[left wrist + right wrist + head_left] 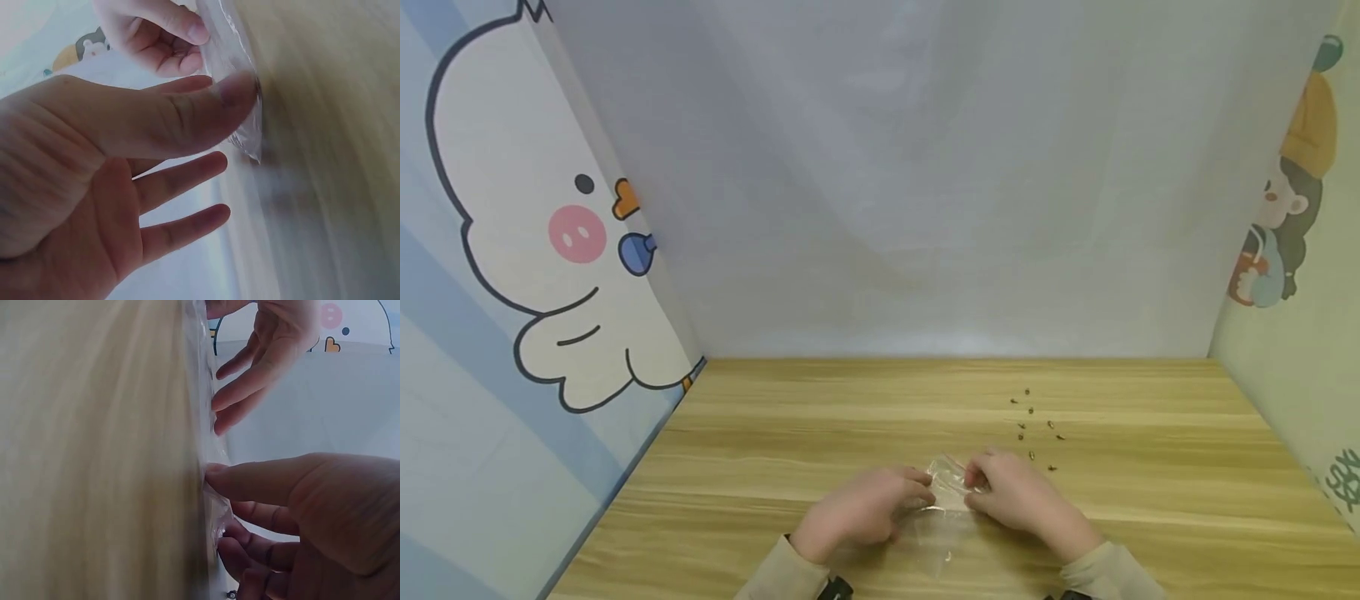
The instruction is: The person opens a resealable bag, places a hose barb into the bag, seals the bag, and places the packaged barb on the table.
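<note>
A clear plastic bag (942, 533) stretches between both hands just over the wooden table, its top crumpled and shiny. My left hand (868, 506) pinches the bag's left edge between thumb and index finger, its other fingers spread apart in the left wrist view. On the opposite edge, my right hand (1018, 496) pinches the film with its thumb and curled fingers. From the right wrist, the bag (203, 412) appears edge-on as a thin strip running past both sets of fingertips. No contents show inside it.
Several small dark metal pieces (1031, 410), like tiny screws or nuts, lie scattered on the wooden table (760, 433) beyond the right hand. A pale grey panel (895, 183) closes off the back. Cartoon-printed panels (520, 275) stand at the left and right sides.
</note>
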Action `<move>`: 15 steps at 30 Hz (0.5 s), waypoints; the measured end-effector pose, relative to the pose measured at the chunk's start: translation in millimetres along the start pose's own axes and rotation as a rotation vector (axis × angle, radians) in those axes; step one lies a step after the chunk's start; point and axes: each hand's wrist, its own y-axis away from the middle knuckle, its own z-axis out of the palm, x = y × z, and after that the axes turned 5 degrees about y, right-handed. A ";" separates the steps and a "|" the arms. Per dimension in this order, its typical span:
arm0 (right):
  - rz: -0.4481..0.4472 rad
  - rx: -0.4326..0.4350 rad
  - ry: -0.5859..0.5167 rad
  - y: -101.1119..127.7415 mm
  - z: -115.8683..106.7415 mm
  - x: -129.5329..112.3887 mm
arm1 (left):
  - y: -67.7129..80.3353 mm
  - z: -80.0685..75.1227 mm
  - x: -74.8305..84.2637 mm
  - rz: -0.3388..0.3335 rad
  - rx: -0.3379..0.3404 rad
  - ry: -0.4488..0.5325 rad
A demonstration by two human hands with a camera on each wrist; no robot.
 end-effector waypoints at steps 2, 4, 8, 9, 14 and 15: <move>0.026 -0.003 -0.005 0.2 1.0 -1.2 | 0.0 -0.1 -1.5 -0.004 0.008 -0.001; 0.056 -0.010 -0.013 0.7 1.3 -3.0 | -0.4 0.1 -1.5 0.002 0.020 -0.001; 0.097 -0.026 -0.060 1.6 1.2 -6.1 | -2.6 0.5 -0.9 0.053 0.058 -0.031; 0.102 -0.031 -0.077 1.8 0.9 -6.8 | -3.0 0.6 -0.7 0.060 0.065 -0.043; 0.117 -0.047 -0.164 1.9 1.9 -7.9 | -1.7 -0.2 1.5 0.017 0.068 -0.061; 0.117 -0.047 -0.173 1.8 2.2 -8.1 | -1.1 -0.3 2.1 0.001 0.066 -0.048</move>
